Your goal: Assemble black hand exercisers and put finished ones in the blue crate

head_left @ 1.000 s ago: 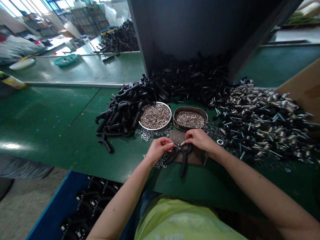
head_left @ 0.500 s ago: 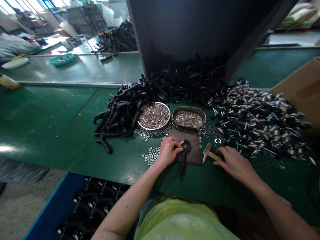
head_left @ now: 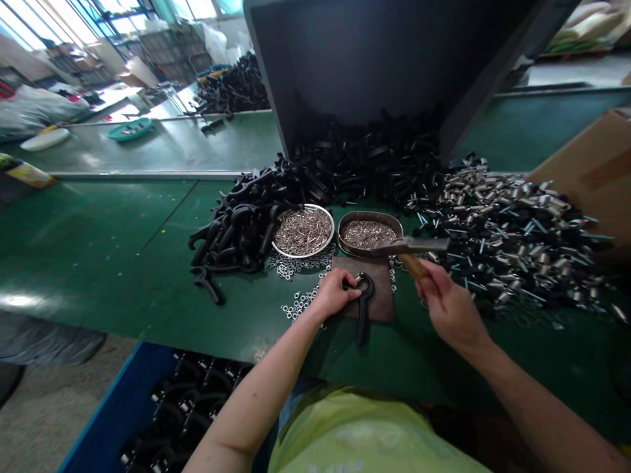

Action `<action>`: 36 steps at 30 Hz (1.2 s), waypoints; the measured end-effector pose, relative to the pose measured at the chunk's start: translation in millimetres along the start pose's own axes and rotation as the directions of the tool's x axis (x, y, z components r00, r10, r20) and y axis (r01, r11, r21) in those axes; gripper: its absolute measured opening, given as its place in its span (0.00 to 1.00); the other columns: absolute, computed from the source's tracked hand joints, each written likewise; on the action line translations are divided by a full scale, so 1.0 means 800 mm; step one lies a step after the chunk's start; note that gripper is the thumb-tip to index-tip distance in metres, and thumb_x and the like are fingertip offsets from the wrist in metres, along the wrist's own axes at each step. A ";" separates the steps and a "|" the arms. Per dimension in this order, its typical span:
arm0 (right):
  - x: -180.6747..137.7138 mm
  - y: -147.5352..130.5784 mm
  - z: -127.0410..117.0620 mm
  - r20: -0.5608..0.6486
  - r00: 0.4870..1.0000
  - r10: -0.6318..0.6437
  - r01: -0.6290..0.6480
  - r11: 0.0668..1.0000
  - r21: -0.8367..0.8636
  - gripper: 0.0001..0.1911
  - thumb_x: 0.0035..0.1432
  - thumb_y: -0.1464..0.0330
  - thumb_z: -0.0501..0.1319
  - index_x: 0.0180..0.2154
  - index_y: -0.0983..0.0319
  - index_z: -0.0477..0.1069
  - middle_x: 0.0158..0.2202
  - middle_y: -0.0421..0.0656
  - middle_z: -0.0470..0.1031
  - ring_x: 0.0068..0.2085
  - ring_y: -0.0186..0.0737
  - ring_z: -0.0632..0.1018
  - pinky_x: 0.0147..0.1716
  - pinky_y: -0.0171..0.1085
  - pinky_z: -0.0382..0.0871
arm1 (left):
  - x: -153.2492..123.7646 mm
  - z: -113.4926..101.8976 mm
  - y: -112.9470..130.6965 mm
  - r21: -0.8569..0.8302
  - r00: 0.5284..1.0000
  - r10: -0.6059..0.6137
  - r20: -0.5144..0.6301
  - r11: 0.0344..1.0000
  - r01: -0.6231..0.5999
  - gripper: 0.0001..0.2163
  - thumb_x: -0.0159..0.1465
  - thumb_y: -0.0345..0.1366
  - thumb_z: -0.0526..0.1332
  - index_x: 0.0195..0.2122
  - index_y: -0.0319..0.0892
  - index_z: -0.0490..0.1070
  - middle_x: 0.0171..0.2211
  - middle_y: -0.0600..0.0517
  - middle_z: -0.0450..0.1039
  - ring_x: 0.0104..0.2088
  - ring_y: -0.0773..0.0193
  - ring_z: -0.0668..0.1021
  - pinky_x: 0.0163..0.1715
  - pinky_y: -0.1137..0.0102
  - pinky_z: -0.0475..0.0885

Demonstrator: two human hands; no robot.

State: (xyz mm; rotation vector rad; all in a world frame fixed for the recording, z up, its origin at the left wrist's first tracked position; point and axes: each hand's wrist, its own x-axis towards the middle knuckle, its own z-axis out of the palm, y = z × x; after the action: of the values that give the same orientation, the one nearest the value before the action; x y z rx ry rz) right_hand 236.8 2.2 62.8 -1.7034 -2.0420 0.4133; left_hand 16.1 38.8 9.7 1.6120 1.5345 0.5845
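My left hand (head_left: 336,292) pinches the hooked end of a black plastic clamp handle (head_left: 363,315), which lies on a brown metal plate (head_left: 382,305). A small silver part shows at the clamp handle's hook beside my fingertips. Raised over the right edge of the plate is a hammer (head_left: 411,247), its wooden handle wrapped in my closed right hand (head_left: 451,305). The hammer head points left, in front of an oval metal tin (head_left: 345,226) of tiny rivets. To the left of that tin stands a round white dish (head_left: 334,230) full of small metal pins.
Black plastic parts (head_left: 231,230) are heaped at left and spill from a big dark bin (head_left: 345,59). Silver-and-black screw pieces (head_left: 522,243) pile up at right by a cardboard box (head_left: 591,164). Nuts (head_left: 300,305) lie near my left hand. A blue crate (head_left: 103,420) stands below.
My right hand has closed round the hammer and lifted it off the table, up and toward the plate. My left hand stays at the clamp handle.
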 end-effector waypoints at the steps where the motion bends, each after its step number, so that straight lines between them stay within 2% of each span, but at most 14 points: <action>1: 0.005 -0.005 0.005 0.029 0.999 -0.031 0.033 0.998 -0.051 0.20 0.65 0.65 0.44 0.55 0.59 0.61 0.39 0.46 0.78 0.35 0.43 0.79 0.31 0.37 0.68 | 0.001 0.000 0.000 0.002 1.000 -0.012 0.004 1.000 0.012 0.08 0.49 0.32 0.68 0.30 0.41 0.70 0.33 0.55 0.69 0.33 0.66 0.70 0.34 0.71 0.64; 4: 0.015 -0.013 0.014 0.203 0.978 -0.042 0.082 0.977 -0.194 0.18 0.64 0.63 0.46 0.51 0.57 0.66 0.41 0.45 0.78 0.35 0.46 0.79 0.30 0.40 0.69 | 0.001 0.000 0.001 0.007 1.000 -0.029 0.008 1.000 0.029 0.09 0.49 0.32 0.68 0.30 0.41 0.70 0.33 0.55 0.69 0.33 0.66 0.70 0.34 0.72 0.64; 5: 0.016 -0.014 0.015 0.208 0.977 -0.037 0.079 0.977 -0.197 0.18 0.64 0.63 0.46 0.51 0.56 0.66 0.41 0.44 0.78 0.35 0.46 0.79 0.30 0.40 0.69 | 0.001 0.000 0.001 0.005 0.999 -0.031 0.008 1.000 0.031 0.09 0.49 0.32 0.68 0.30 0.41 0.70 0.33 0.55 0.69 0.33 0.66 0.70 0.34 0.72 0.64; 8: 0.014 -0.016 0.014 0.007 0.998 -0.058 0.059 0.993 -0.101 0.20 0.64 0.65 0.45 0.55 0.58 0.62 0.46 0.47 0.76 0.42 0.46 0.78 0.38 0.41 0.70 | 0.001 -0.001 0.001 0.008 0.999 -0.033 0.006 0.999 0.033 0.09 0.49 0.33 0.68 0.30 0.41 0.70 0.33 0.55 0.69 0.33 0.66 0.70 0.34 0.72 0.64; 10: 0.010 -0.012 0.019 -0.028 0.997 -0.071 0.068 0.993 -0.095 0.21 0.64 0.66 0.44 0.56 0.59 0.60 0.48 0.49 0.75 0.44 0.46 0.77 0.39 0.41 0.69 | 0.001 -0.002 0.003 0.019 1.000 -0.030 0.004 0.999 0.030 0.09 0.49 0.33 0.68 0.31 0.41 0.70 0.33 0.55 0.70 0.34 0.66 0.71 0.35 0.71 0.64; 15: 0.012 0.003 0.031 0.275 0.961 0.034 0.051 0.953 -0.298 0.19 0.64 0.62 0.45 0.51 0.58 0.65 0.37 0.46 0.79 0.32 0.47 0.79 0.26 0.39 0.65 | -0.008 -0.002 0.003 0.094 0.999 0.040 -0.023 0.995 -0.038 0.10 0.51 0.33 0.68 0.33 0.42 0.69 0.35 0.54 0.70 0.37 0.63 0.71 0.39 0.68 0.65; 19: 0.004 -0.015 0.006 0.164 0.986 -0.012 0.041 0.984 -0.171 0.18 0.64 0.63 0.45 0.52 0.57 0.64 0.41 0.46 0.78 0.35 0.46 0.79 0.31 0.39 0.67 | -0.041 0.005 -0.009 0.241 0.945 0.167 -0.279 0.965 -0.100 0.20 0.48 0.36 0.70 0.40 0.41 0.66 0.49 0.46 0.64 0.50 0.54 0.66 0.47 0.61 0.64; 21: -0.010 -0.027 -0.001 0.039 0.998 -0.042 0.045 0.996 -0.076 0.20 0.64 0.64 0.44 0.54 0.57 0.62 0.42 0.46 0.78 0.37 0.44 0.79 0.34 0.38 0.68 | -0.060 0.010 -0.018 0.293 0.925 0.189 -0.330 0.952 -0.090 0.20 0.50 0.38 0.69 0.41 0.41 0.65 0.47 0.45 0.64 0.48 0.54 0.67 0.46 0.61 0.64; 23: -0.023 -0.033 0.004 -0.031 0.997 -0.073 0.071 0.996 -0.045 0.20 0.64 0.65 0.43 0.55 0.59 0.61 0.41 0.48 0.77 0.37 0.44 0.79 0.34 0.38 0.69 | -0.073 0.014 -0.024 0.309 0.939 0.183 -0.290 0.947 -0.090 0.13 0.54 0.37 0.66 0.37 0.41 0.65 0.39 0.48 0.67 0.42 0.57 0.70 0.43 0.63 0.66; 24: -0.028 -0.033 0.010 -0.002 0.996 -0.087 0.086 0.994 -0.070 0.20 0.64 0.65 0.43 0.55 0.59 0.62 0.40 0.48 0.78 0.36 0.44 0.79 0.33 0.38 0.69 | -0.077 0.015 -0.027 0.306 0.948 0.174 -0.265 0.948 -0.088 0.09 0.56 0.36 0.64 0.35 0.41 0.65 0.35 0.49 0.68 0.39 0.58 0.70 0.41 0.64 0.66; 28: -0.032 -0.027 0.031 0.292 0.954 -0.066 0.135 0.965 -0.224 0.19 0.64 0.64 0.46 0.53 0.56 0.63 0.37 0.45 0.79 0.31 0.46 0.80 0.27 0.39 0.70 | -0.078 0.017 -0.030 0.301 0.962 0.144 -0.233 0.951 -0.069 0.05 0.57 0.32 0.61 0.31 0.42 0.64 0.31 0.51 0.68 0.35 0.61 0.71 0.36 0.67 0.67; 29: -0.031 -0.027 0.031 0.292 0.954 -0.065 0.133 0.966 -0.220 0.19 0.64 0.64 0.45 0.54 0.55 0.62 0.40 0.45 0.79 0.33 0.46 0.80 0.29 0.40 0.71 | -0.077 0.016 -0.030 0.304 0.963 0.145 -0.228 0.950 -0.071 0.05 0.56 0.32 0.61 0.31 0.42 0.65 0.32 0.51 0.68 0.35 0.61 0.71 0.36 0.67 0.67; 33: -0.035 -0.027 0.029 0.069 0.990 -0.124 0.133 0.980 -0.148 0.21 0.65 0.65 0.43 0.57 0.58 0.59 0.49 0.48 0.74 0.43 0.46 0.78 0.39 0.41 0.72 | -0.073 0.016 -0.032 0.317 0.964 0.151 -0.219 0.945 -0.077 0.04 0.56 0.34 0.61 0.31 0.42 0.65 0.32 0.50 0.69 0.35 0.60 0.72 0.36 0.67 0.67; 36: -0.042 -0.020 0.037 0.189 0.975 -0.119 0.163 0.956 -0.242 0.20 0.65 0.65 0.44 0.56 0.57 0.61 0.44 0.46 0.78 0.36 0.45 0.80 0.30 0.40 0.73 | -0.069 0.017 -0.029 0.342 0.970 0.133 -0.204 0.938 -0.057 0.05 0.56 0.34 0.61 0.31 0.42 0.66 0.32 0.50 0.70 0.35 0.60 0.73 0.36 0.67 0.67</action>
State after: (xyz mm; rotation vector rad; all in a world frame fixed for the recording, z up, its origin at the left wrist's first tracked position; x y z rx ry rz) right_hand 212.8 -31.9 40.9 -1.7003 -2.4170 0.2666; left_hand 4.5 -19.4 -5.5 1.9396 1.8058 0.5994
